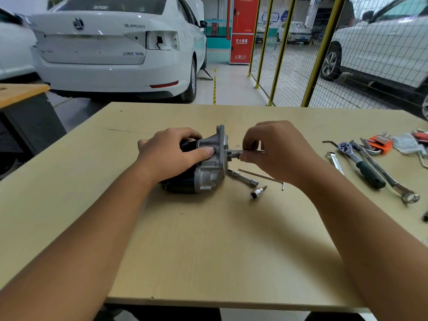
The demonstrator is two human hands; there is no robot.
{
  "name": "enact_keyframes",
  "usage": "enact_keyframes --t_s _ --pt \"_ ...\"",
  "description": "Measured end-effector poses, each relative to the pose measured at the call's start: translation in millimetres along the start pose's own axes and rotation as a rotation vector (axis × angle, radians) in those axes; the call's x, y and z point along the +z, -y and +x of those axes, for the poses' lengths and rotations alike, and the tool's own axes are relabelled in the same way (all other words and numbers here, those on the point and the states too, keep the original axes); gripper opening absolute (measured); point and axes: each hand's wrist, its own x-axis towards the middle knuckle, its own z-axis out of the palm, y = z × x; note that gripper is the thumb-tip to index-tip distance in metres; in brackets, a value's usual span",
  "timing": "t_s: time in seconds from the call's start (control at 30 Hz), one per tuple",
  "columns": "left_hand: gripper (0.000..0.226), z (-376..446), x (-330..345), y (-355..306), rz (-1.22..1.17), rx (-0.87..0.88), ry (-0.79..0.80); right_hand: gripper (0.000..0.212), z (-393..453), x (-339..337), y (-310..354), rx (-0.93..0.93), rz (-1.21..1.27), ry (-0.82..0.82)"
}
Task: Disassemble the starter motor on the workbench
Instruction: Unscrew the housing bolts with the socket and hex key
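1 starter motor [206,167], 2 hands, 3 cars

Two bare forearms reaching in from the lower corners of the frame, converging at its centre. Left hand [171,151] palm-down, fingers curled over the starter motor [203,163], thumb pressed along its side. Right hand [275,147] just right of centre, knuckles raised, fingertips pinching a thin metal tool [234,151] held level toward the left hand.
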Motion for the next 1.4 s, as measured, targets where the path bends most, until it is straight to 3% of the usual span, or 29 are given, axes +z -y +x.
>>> enact_keyframes --t_s 0.2,0.33,0.6,0.83,1.03,1.4 --pt "0.058 0.2 0.1 -1.2 -0.019 -0.003 -0.008 0.01 -0.7 1.3 -1.6 -0.006 0.11 0.003" --pt "0.059 0.8 -0.3 -0.7 -0.02 -0.003 -0.007 0.017 1.1 1.4 -1.9 -0.035 0.093 0.027" --pt "0.065 0.5 -0.8 0.9 -0.02 0.001 0.006 0.01 0.1 -0.2 1.0 -0.03 -0.071 0.006" --pt "0.057 0.1 -0.6 -1.5 -0.029 -0.003 -0.007 0.011 -1.2 -2.8 0.0 0.007 0.067 0.043" --pt "0.061 -0.7 -1.0 -1.9 -0.029 -0.008 -0.006 0.016 1.8 0.7 -4.0 -0.007 0.04 0.041" --pt "0.066 -1.5 -1.8 -2.4 -0.018 -0.006 0.012 0.007 1.7 0.2 -2.1 -0.017 0.015 -0.015"
